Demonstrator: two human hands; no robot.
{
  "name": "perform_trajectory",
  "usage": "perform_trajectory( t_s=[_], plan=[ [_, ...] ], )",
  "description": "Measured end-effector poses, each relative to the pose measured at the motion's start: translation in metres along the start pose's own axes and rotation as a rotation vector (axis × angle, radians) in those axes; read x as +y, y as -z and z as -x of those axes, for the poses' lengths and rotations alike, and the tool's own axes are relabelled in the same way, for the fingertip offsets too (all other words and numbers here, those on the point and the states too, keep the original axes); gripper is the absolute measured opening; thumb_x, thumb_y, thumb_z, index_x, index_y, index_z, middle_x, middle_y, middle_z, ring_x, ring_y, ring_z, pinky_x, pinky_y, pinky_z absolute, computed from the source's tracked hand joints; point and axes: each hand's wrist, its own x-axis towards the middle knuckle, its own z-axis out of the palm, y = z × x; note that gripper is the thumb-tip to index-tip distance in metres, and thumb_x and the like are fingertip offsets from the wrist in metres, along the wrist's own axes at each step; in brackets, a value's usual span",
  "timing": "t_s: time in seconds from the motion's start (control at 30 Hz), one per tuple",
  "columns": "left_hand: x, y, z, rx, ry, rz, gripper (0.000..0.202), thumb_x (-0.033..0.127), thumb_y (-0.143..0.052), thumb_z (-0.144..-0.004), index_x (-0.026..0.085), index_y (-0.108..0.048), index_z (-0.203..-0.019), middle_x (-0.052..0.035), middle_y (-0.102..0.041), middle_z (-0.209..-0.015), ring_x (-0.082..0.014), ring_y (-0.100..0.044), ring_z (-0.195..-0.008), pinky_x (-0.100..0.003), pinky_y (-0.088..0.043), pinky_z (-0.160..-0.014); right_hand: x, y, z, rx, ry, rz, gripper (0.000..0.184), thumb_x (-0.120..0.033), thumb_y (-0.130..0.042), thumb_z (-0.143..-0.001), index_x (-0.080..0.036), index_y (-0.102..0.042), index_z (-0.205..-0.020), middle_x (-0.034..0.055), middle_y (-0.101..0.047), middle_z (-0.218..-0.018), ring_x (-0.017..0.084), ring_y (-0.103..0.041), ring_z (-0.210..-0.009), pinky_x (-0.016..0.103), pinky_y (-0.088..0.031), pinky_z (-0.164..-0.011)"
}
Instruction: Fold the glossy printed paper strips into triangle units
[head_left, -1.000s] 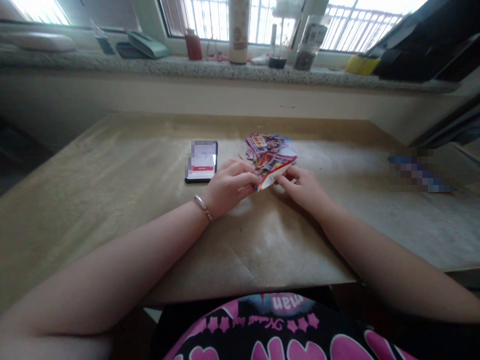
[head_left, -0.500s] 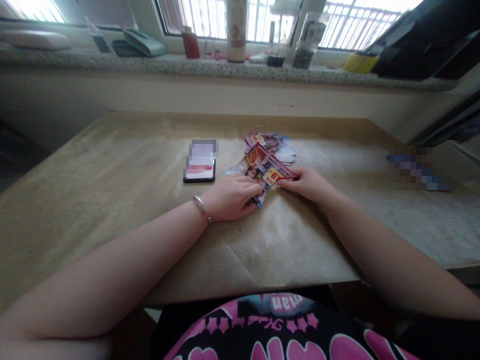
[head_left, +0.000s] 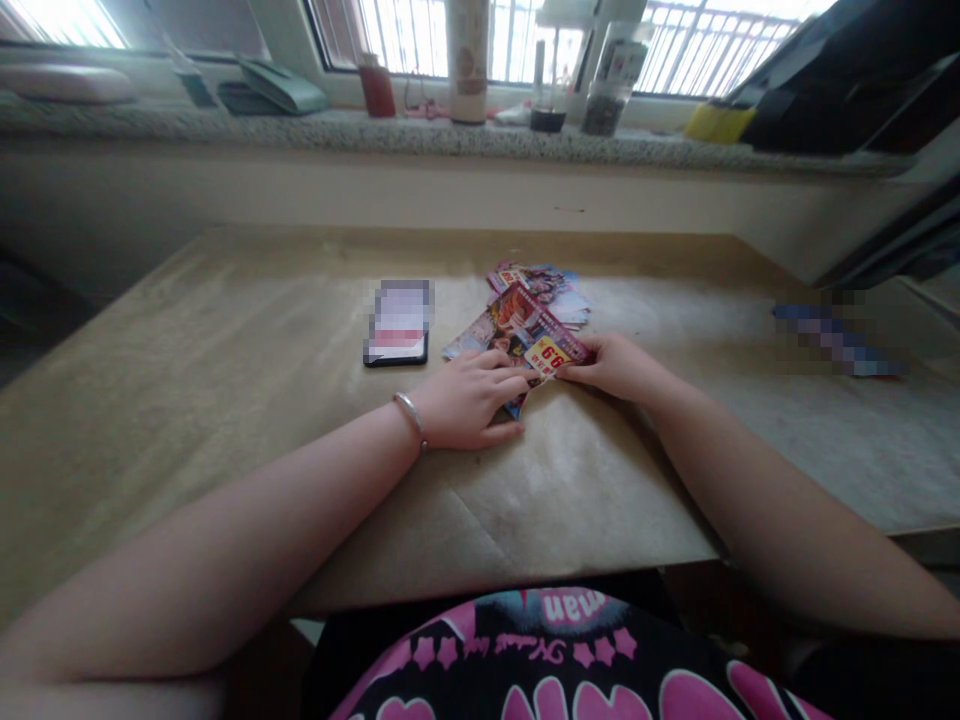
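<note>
A colourful printed leaflet [head_left: 517, 320] with a yellow price box lies at a slant on the table in front of me. My left hand [head_left: 480, 398] rests flat across its lower left part, fingers spread and thumb apart, covering some of the print. At the leaflet's right corner, my right hand [head_left: 611, 368] pinches the edge between thumb and fingers. Just behind it is a loose pile of similar leaflets [head_left: 559, 290], partly overlapped by the one under my hands.
A phone [head_left: 399, 325] with a blurred screen lies left of the leaflets. Far right on the table [head_left: 262, 300] is a blurred blue item [head_left: 836, 340]. Along the stone windowsill [head_left: 420, 135] stand a red bottle [head_left: 376, 88], a tall tube [head_left: 469, 70] and other containers.
My left hand has spread out, its thumb moving away from the fingers, and the leaflet now lies flatter with more of its price box showing. My right hand keeps its pinch.
</note>
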Motion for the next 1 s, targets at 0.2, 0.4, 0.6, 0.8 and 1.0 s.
perform_trajectory(
  t_s=[0.2, 0.4, 0.6, 0.8, 1.0],
  plan=[
    [-0.002, 0.002, 0.001, -0.016, -0.018, 0.007, 0.045, 0.045, -0.057, -0.088, 0.019, -0.055, -0.125, -0.0070, -0.057, -0.136, -0.0288, -0.048, -0.123, -0.044, -0.037, -0.103, -0.004, 0.000, 0.002, 0.011, 0.014, -0.023, 0.024, -0.025, -0.069, -0.073, -0.024, -0.076, -0.096, -0.0019, -0.077, -0.090, 0.020, -0.069, -0.080, 0.032, -0.055, -0.077],
    [-0.002, 0.004, 0.002, 0.015, -0.014, -0.004, 0.042, 0.047, -0.056, -0.088, 0.016, -0.059, -0.117, -0.0124, -0.060, -0.126, -0.0286, -0.054, -0.116, -0.045, -0.040, -0.103, -0.006, 0.000, 0.002, 0.014, -0.021, -0.026, 0.023, -0.025, -0.069, -0.072, -0.021, -0.075, -0.094, -0.0006, -0.076, -0.088, 0.020, -0.068, -0.080, 0.031, -0.053, -0.078],
    [-0.008, 0.003, 0.005, 0.088, -0.069, 0.110, 0.026, 0.036, -0.056, -0.091, 0.020, -0.065, -0.110, -0.0106, -0.063, -0.125, -0.0253, -0.057, -0.118, -0.043, -0.045, -0.103, -0.008, -0.003, 0.002, 0.037, -0.049, -0.043, 0.036, -0.041, -0.071, -0.070, -0.017, -0.074, -0.097, 0.0024, -0.074, -0.083, 0.016, -0.062, -0.068, 0.026, -0.048, -0.062],
    [-0.009, -0.001, 0.004, 0.124, -0.042, 0.111, 0.026, 0.023, -0.048, -0.094, 0.020, -0.068, -0.109, -0.0094, -0.065, -0.123, -0.0235, -0.060, -0.115, -0.042, -0.048, -0.102, -0.023, -0.014, 0.003, 0.118, -0.079, 0.043, 0.034, -0.048, -0.068, -0.070, -0.016, -0.073, -0.081, 0.0015, -0.068, -0.068, 0.013, -0.054, -0.058, 0.024, -0.039, -0.053],
    [-0.009, -0.002, 0.004, 0.138, -0.003, 0.189, 0.025, 0.021, -0.051, -0.092, 0.019, -0.066, -0.112, -0.0098, -0.066, -0.124, -0.0204, -0.060, -0.119, -0.040, -0.048, -0.105, -0.026, -0.021, 0.002, 0.148, -0.102, 0.165, 0.028, -0.040, -0.059, -0.079, -0.016, -0.073, -0.079, 0.0052, -0.071, -0.071, 0.016, -0.058, -0.061, 0.026, -0.040, -0.055]
  ],
)
